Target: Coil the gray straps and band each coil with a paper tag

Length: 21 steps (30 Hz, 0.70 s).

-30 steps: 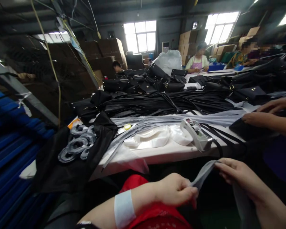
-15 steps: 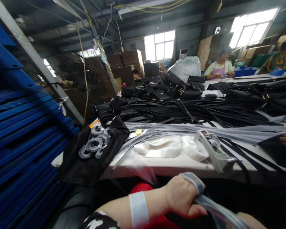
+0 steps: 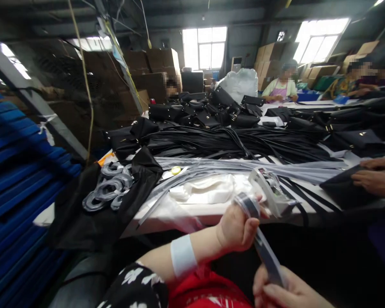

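A dark strap in clear film (image 3: pixel 267 252) is wound around the fingers of my left hand (image 3: pixel 234 229), which is closed on it in front of the table's near edge. From there the strap runs down to my right hand (image 3: pixel 284 288), whose thumb and fingers pinch it near the bottom of the view. Just beyond my left hand are a tape dispenser (image 3: pixel 269 190) and white folded material (image 3: pixel 202 189). Several coiled straps (image 3: pixel 111 187) lie on black cloth (image 3: pixel 144 173) at the table's left end.
Long film-covered straps (image 3: pixel 211 166) stretch across the table, with loose black straps (image 3: pixel 199 143) and black bags (image 3: pixel 167 112) behind. At right, another person's hands (image 3: pixel 380 175) hold a black piece (image 3: pixel 349 186). Blue stacked panels (image 3: pixel 22 192) and a slanted post (image 3: pixel 57 119) stand left.
Both hands have risen, and the right hand and its strap now show more fully. The view has shifted right, bringing the neighbour's hands further in.
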Each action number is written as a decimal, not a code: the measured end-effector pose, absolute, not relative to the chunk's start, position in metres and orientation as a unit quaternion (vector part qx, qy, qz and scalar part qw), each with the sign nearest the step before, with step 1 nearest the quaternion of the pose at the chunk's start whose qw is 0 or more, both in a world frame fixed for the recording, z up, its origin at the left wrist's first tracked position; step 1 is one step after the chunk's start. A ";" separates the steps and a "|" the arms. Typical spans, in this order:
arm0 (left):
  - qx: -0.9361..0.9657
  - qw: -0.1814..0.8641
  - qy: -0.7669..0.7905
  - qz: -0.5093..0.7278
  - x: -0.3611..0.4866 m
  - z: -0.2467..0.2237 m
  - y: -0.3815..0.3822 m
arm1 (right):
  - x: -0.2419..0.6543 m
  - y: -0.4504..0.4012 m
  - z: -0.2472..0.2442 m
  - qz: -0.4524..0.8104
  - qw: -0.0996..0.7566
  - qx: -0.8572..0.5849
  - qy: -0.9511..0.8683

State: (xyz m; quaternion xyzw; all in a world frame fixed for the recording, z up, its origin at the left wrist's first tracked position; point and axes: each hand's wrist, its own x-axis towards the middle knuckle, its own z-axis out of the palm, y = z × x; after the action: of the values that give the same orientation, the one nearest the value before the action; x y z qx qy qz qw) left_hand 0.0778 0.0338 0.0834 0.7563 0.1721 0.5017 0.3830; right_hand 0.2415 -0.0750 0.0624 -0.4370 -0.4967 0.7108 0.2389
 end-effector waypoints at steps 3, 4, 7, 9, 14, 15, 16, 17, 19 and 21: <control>0.893 0.214 0.085 0.388 0.059 0.052 0.036 | 0.263 -0.074 0.081 0.768 0.198 -0.401 -0.458; 0.917 0.185 0.095 0.339 0.053 0.044 0.034 | 0.269 -0.070 0.083 0.765 0.176 -0.411 -0.464; 0.941 0.180 0.222 0.180 0.032 0.037 0.026 | 0.276 -0.052 0.076 0.692 0.128 -0.473 -0.530; 0.923 0.275 0.254 0.088 0.015 0.046 0.025 | 0.275 -0.040 0.065 0.601 0.125 -0.517 -0.597; 0.677 0.707 0.204 0.002 -0.013 0.069 0.031 | 0.262 -0.022 0.046 0.538 0.134 -0.529 -0.643; 0.605 0.769 0.205 0.009 -0.015 0.070 0.032 | 0.257 -0.021 0.045 0.549 0.138 -0.518 -0.641; 0.538 0.817 0.207 0.024 -0.016 0.071 0.034 | 0.253 -0.019 0.044 0.559 0.146 -0.512 -0.635; 0.479 0.852 0.208 0.043 -0.016 0.071 0.036 | 0.248 -0.018 0.044 0.568 0.162 -0.510 -0.625; 0.387 0.894 0.211 0.083 -0.015 0.073 0.043 | 0.238 -0.015 0.043 0.591 0.208 -0.509 -0.590; 0.326 0.912 0.211 0.130 -0.016 0.079 0.052 | 0.228 -0.012 0.041 0.614 0.246 -0.506 -0.553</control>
State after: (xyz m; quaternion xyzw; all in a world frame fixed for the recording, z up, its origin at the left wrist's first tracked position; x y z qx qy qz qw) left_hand -0.0156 0.0522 0.0788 0.3256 0.2113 0.1296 0.9124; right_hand 0.2284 -0.0122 0.0407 -0.5063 -0.5534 0.6140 0.2459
